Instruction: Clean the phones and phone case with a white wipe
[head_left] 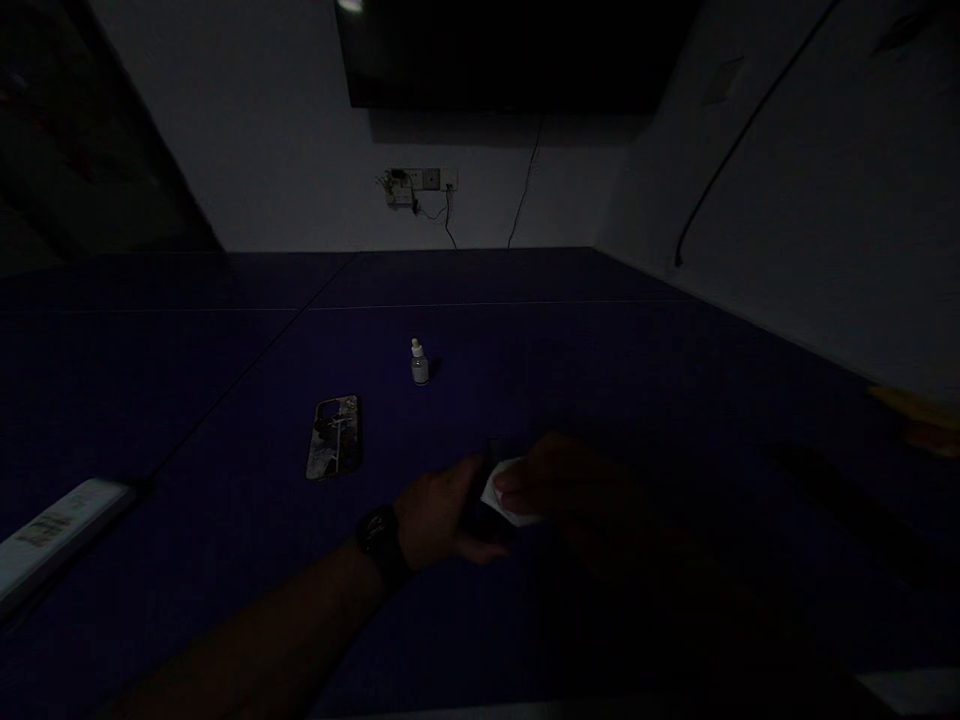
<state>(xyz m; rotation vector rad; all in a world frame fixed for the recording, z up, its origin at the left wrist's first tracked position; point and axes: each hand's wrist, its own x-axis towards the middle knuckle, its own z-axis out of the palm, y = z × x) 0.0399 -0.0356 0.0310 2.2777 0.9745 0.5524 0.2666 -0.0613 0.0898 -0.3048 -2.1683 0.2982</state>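
My left hand [442, 510], with a dark watch on its wrist, is closed around the edges of a dark, flat, phone-like object [484, 520]. Poor light hides most of its outline. Pressed onto its upper face is a folded white cloth [510, 495], pinched under the fingers of my right hand [559, 475]. The rest of that hand and its forearm fade into shadow. Left of my hands, a patterned phone case [334, 440] with a camera cutout lies flat. Farther back, a small clear dropper bottle [420, 370] with a white top stands upright.
The dark blue tabletop [525, 370] reaches the wall. A white power strip or long box [60, 530] lies at the left. Something yellow [915, 410] sits at the right edge. A screen [510, 60] hangs above wall sockets [420, 180] and cords.
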